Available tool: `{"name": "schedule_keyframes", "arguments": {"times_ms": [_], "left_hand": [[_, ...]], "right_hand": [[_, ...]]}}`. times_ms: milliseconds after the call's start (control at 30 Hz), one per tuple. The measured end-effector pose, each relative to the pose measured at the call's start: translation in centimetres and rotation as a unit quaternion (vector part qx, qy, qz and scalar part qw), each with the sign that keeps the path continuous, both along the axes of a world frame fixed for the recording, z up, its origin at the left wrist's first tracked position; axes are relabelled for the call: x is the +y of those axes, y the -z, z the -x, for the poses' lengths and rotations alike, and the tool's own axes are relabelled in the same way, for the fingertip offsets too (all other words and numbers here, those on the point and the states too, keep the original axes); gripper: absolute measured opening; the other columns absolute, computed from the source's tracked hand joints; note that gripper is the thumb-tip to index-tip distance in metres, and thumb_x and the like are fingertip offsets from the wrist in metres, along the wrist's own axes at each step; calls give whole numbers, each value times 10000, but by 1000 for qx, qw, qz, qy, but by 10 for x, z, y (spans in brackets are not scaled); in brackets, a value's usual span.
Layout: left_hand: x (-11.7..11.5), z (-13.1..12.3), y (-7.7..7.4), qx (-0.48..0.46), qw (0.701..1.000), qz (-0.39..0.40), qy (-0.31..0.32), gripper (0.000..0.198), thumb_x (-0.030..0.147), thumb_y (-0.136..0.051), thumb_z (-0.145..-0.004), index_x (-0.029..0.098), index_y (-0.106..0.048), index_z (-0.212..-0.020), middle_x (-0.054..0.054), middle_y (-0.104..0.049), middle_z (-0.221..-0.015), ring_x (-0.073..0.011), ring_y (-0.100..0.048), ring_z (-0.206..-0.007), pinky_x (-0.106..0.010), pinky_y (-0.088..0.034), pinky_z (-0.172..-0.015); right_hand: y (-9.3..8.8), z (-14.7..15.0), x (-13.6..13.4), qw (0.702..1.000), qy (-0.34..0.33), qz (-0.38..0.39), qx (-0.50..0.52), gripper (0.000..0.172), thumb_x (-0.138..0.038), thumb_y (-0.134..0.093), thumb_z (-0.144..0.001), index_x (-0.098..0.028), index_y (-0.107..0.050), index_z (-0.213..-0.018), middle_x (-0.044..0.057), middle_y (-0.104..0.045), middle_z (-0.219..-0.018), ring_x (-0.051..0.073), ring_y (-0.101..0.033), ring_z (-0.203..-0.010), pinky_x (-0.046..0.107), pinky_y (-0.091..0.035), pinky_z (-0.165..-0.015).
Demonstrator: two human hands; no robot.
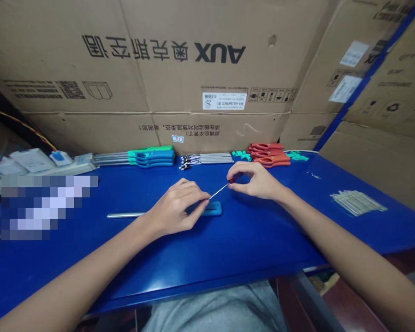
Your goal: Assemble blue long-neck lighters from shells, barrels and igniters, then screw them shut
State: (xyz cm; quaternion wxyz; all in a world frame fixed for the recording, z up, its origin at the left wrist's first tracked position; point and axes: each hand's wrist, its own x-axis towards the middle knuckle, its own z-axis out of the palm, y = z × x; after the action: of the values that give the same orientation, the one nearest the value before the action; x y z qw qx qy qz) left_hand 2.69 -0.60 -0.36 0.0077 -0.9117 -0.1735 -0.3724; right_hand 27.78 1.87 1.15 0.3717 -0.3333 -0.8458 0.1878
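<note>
A thin metal rod (218,190) with a dark red end slants between my two hands. My left hand (180,205) pinches its lower tip between thumb and forefinger. At the red end, the fingers of my right hand (252,180) close round it and partly cover it. Under my left hand lies a blue-handled long-nosed lighter (215,209) on the table; its metal tube points left, and its middle is hidden by the hand.
Along the back of the blue table (263,235) lie blue and green lighter handles (155,157), metal tubes with wires (210,158), turquoise pieces (241,155) and red handles (271,154). Clear tubes (358,203) lie right. Chargers on a power strip (85,161) stand left. Cardboard (152,92) walls the back.
</note>
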Motion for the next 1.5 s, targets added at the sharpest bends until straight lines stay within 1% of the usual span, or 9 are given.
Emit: {"name": "schedule_keyframes", "arguments": {"times_ms": [467, 567, 700, 767, 867, 967, 1067, 1300, 1500], "left_hand": [[-1, 0, 0, 15, 1000, -1, -9, 153, 145, -534, -885, 126, -676, -937, -75, -692, -768, -171, -617, -700, -339, -470, -701], [0, 1, 1, 21, 1000, -1, -18, 161, 153, -518, -888, 139, -676, -912, -69, -698, -757, -167, -620, -688, -340, -468, -708], [2, 2, 3, 42, 999, 1, -28, 162, 154, -522, -875, 130, -681, -862, -65, -694, -726, -167, -618, -662, -345, -456, -711], [2, 0, 4, 57, 998, 12, -36, 174, 166, -515, -877, 129, -683, -856, -61, -690, -718, -165, -615, -654, -346, -449, -714], [-1, -4, 3, 92, 993, 43, -58, 212, 196, -483, -895, 146, -686, -863, -54, -687, -726, -171, -614, -672, -349, -438, -718], [-5, -8, 2, 142, 982, 89, -86, 218, 281, -517, -896, 163, -679, -981, -69, -705, -873, -221, -630, -835, -377, -445, -762], [-6, -10, 3, 169, 973, 120, -101, 365, 401, -601, -853, 152, -636, -1118, -95, -685, -1028, -274, -604, -986, -423, -457, -847], [-4, -10, 9, 188, 966, 142, -108, 288, 354, -593, -888, 142, -635, -1079, -95, -655, -990, -258, -610, -950, -389, -500, -825], [-4, -10, 10, 170, 971, 136, -101, 278, 348, -613, -878, 145, -627, -1068, -98, -653, -1000, -258, -606, -960, -381, -510, -827]], "right_hand": [[-3, 1, -2, 1000, -1, 7, -5, 82, -198, -659, -753, -171, -700, -819, 54, -670, -832, 164, -616, -735, 334, -521, -705], [-9, -3, -4, 999, 4, 46, 1, 123, -201, -698, -716, -171, -710, -835, 46, -688, -812, 159, -624, -712, 318, -526, -677], [-21, -7, -8, 990, 2, 130, 53, 297, -226, -821, -600, -176, -707, -870, 26, -711, -800, 166, -655, -729, 309, -552, -679], [-24, -6, -9, 979, -20, 169, 110, 326, -223, -856, -559, -179, -700, -841, 23, -717, -812, 166, -669, -739, 302, -562, -677], [-24, -1, -10, 956, -67, 213, 189, 297, -250, -845, -608, -177, -690, -851, 21, -717, -805, 147, -666, -674, 298, -569, -642], [-22, 4, -12, 955, -57, 210, 201, 300, -314, -807, -687, -170, -675, -915, 27, -711, -799, 153, -672, -684, 315, -573, -675], [-20, 8, -15, 960, -36, 197, 198, 315, -353, -779, -728, -173, -646, -949, 28, -700, -804, 173, -689, -736, 339, -576, -735], [-14, 14, -14, 962, -54, 184, 196, 252, -345, -751, -753, -177, -610, -877, 21, -655, -813, 163, -688, -714, 325, -588, -718], [-16, 15, -20, 969, -56, 168, 173, 211, -312, -716, -782, -185, -612, -915, 30, -675, -835, 172, -694, -753, 327, -580, -749]]}}
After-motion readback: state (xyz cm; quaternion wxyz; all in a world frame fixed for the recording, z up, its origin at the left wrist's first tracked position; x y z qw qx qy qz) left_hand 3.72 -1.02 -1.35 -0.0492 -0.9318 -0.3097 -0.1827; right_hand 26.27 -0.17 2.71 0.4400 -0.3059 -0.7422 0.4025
